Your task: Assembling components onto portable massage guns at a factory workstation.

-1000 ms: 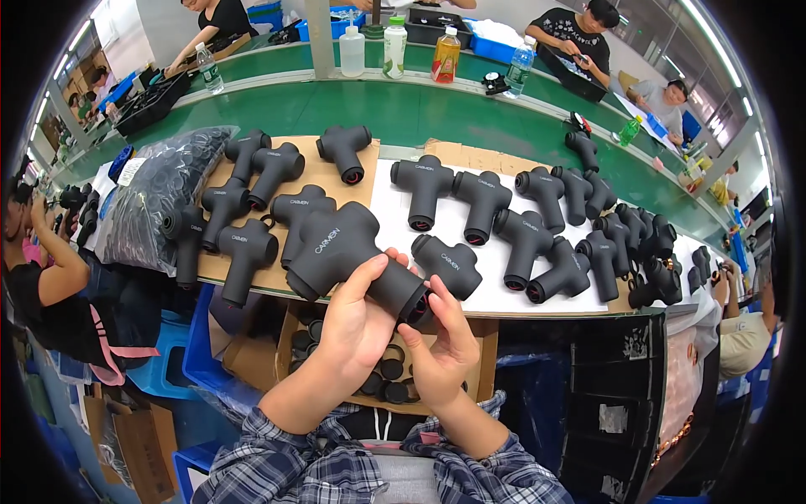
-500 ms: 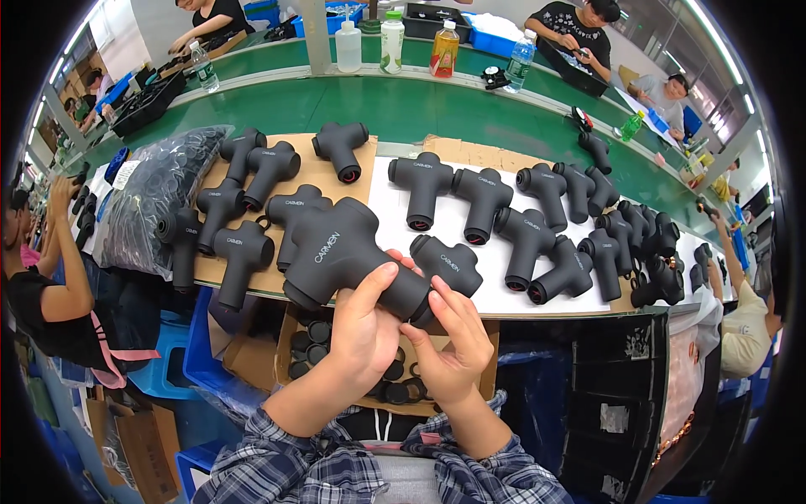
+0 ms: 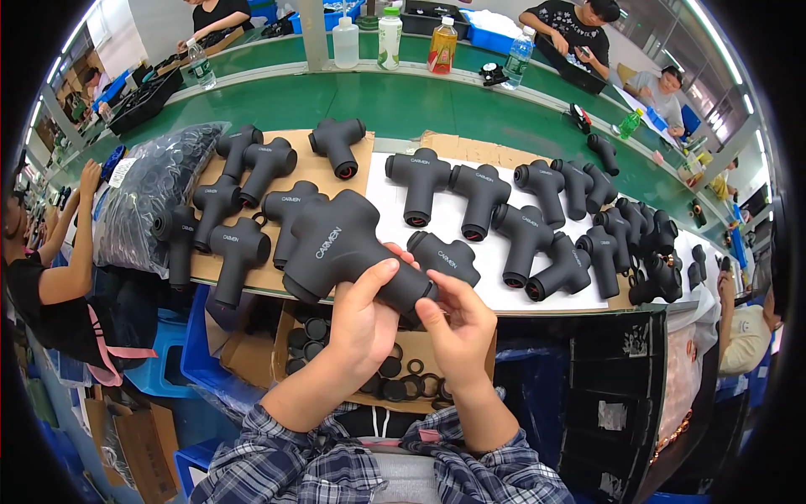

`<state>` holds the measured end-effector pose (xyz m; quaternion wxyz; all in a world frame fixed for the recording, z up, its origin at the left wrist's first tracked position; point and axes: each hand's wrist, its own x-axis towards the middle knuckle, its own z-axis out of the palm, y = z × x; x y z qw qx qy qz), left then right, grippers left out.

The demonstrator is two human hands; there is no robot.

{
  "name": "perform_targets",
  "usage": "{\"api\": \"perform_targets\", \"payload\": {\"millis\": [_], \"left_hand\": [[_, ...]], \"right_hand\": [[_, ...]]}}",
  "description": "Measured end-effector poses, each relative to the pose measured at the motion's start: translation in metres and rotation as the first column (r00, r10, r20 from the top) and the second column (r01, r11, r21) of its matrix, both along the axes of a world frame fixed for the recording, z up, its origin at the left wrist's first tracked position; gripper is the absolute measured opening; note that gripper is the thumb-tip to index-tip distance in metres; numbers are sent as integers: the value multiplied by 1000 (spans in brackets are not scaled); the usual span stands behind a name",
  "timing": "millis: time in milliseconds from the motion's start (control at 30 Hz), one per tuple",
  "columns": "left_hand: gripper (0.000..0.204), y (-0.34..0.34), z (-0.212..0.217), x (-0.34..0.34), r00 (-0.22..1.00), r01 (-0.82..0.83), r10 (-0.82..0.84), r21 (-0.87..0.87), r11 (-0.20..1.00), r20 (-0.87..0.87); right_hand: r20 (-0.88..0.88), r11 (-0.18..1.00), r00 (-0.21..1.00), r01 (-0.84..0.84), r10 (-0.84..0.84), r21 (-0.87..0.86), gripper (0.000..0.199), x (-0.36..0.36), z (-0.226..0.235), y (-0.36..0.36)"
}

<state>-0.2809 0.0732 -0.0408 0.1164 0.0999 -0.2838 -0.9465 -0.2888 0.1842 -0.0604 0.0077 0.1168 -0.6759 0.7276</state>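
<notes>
A black T-shaped massage gun body (image 3: 340,244) is held up over the table's front edge, its handle slanting down to the right. My left hand (image 3: 367,315) wraps around the handle from below, thumb on top. At the handle's end, my right hand (image 3: 460,323) closes its thumb and fingers on the rim, so part of that end is hidden. Right behind it lies another massage gun body (image 3: 447,256). More of the same bodies lie on brown cardboard (image 3: 365,160) at left and on white sheeting (image 3: 382,214) at right.
An open cardboard box (image 3: 281,344) with black caps and rings sits below my hands. A plastic bag of dark parts (image 3: 155,202) lies at left. Bottles (image 3: 390,38) stand beyond the green bench (image 3: 403,105). Black crates (image 3: 617,378) stand at lower right; people work around.
My right hand has moved slightly up, its thumb now against the handle's end instead of below it. The massage gun body has tilted a little. My left hand keeps its grip.
</notes>
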Motion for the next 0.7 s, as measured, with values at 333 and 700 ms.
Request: {"api": "perform_targets", "payload": {"millis": [333,700], "left_hand": [[19,-3,7,0,1000,-16,16,29,999,-5],[21,-1,-3,-6,1000,-11,12,72,997,-15]], "right_hand": [[-705,948,709,236,-17,215,35,-13,1,3],[11,999,1000,3,-3,53,21,-5,17,-3]]}}
